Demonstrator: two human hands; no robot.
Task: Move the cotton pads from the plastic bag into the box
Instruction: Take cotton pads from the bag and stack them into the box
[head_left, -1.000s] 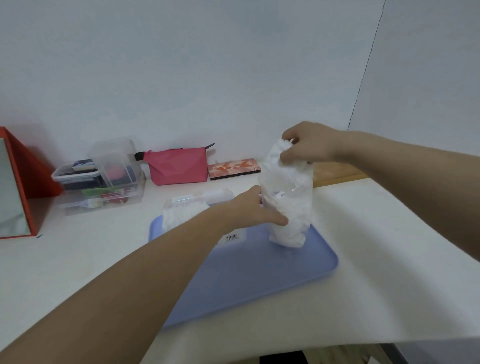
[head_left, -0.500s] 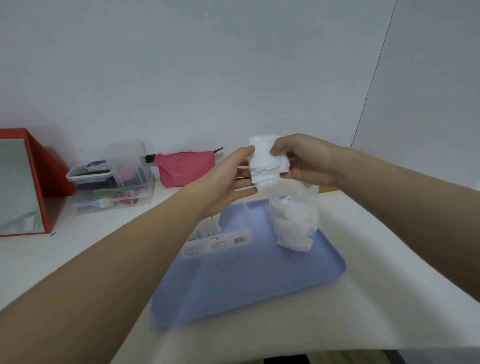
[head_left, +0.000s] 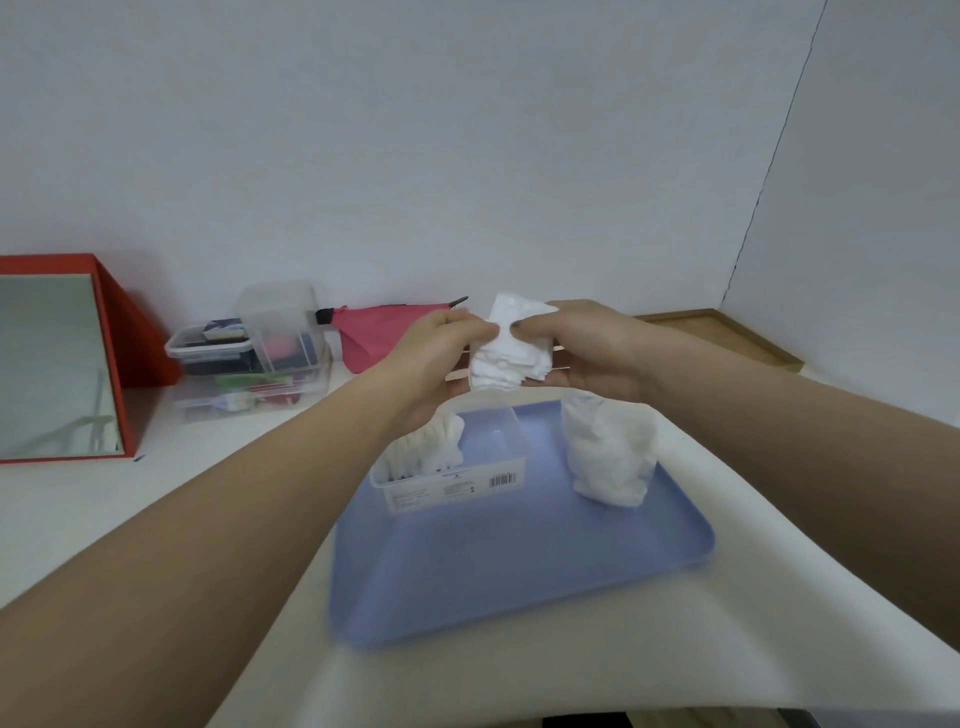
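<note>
A stack of white cotton pads is held in the air between both hands, above the box. My left hand grips its left side and my right hand grips its right side, thumb on top. Below stands the clear plastic box with a barcode label, open, with cotton pads standing in its left part. The clear plastic bag with more white pads stands upright to the right of the box. Both sit on a blue tray.
At the back left stand a red-framed mirror and clear organiser boxes with small items. A pink pouch lies behind my hands. A wooden tray sits at the back right. The white table's front edge runs along the bottom.
My right hand pulled a stack of pads up out of the bag, my left hand let go of the bag and took the stack too. Both now hold it over the box.
</note>
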